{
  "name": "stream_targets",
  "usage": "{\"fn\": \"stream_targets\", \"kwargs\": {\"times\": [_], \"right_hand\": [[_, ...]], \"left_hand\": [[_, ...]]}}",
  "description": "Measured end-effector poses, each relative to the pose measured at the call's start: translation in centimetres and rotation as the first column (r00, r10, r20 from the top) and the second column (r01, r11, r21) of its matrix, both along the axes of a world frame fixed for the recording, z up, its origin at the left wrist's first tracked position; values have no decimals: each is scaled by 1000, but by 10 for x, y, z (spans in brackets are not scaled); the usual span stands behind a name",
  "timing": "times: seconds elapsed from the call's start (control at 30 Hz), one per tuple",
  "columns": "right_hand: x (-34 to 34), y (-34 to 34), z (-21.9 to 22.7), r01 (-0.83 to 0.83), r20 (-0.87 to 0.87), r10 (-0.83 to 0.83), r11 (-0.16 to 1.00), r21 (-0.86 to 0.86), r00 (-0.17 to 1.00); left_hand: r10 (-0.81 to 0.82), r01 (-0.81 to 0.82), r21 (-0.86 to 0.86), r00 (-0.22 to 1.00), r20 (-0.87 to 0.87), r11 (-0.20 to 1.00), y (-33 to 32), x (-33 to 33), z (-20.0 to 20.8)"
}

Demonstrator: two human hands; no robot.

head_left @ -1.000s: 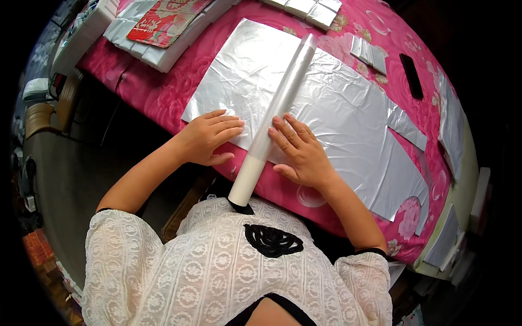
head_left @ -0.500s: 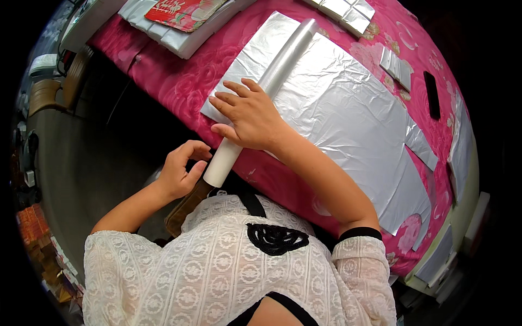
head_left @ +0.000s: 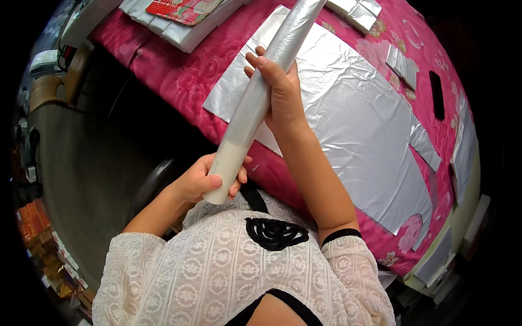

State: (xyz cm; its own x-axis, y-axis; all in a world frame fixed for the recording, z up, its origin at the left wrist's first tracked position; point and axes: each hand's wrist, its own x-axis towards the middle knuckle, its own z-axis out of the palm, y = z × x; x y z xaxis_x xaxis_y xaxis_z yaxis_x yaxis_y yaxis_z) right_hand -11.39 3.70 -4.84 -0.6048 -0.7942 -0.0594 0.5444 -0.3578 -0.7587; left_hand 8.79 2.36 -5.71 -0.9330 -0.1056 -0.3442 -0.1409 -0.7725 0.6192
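Both my hands hold a long roll of silvery film [head_left: 261,98], tilted from near my waist up toward the far side of the table. My left hand [head_left: 209,176] is closed round its bare whitish core end, the thumb on top. Farther up, my right hand [head_left: 280,89] wraps round the film-covered part from beneath and from the right. Below the roll, a wide silvery sheet [head_left: 348,108] with creases lies spread on the table. Part of the sheet is hidden by the roll and my right forearm.
A pink flowered cloth covers the table [head_left: 163,76]. At the far left lie stacked silvery packs [head_left: 187,41] with a red printed card [head_left: 185,11] on them. Another pack [head_left: 356,13] is at the back. A folded silvery piece [head_left: 401,66] and a black phone-like slab [head_left: 436,95] lie right.
The roll has come up off the sheet and nearer to me. My left hand, empty before, now grips its core end; my right hand has gone from flat on top to holding it from below.
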Motion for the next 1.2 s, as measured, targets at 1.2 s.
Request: {"fn": "stream_targets", "kwargs": {"times": [1.2], "right_hand": [[-95, 149, -43, 338, -58, -335, 903, 264, 941]], "left_hand": [[-426, 547, -165, 778, 462, 821, 15, -50, -1]]}}
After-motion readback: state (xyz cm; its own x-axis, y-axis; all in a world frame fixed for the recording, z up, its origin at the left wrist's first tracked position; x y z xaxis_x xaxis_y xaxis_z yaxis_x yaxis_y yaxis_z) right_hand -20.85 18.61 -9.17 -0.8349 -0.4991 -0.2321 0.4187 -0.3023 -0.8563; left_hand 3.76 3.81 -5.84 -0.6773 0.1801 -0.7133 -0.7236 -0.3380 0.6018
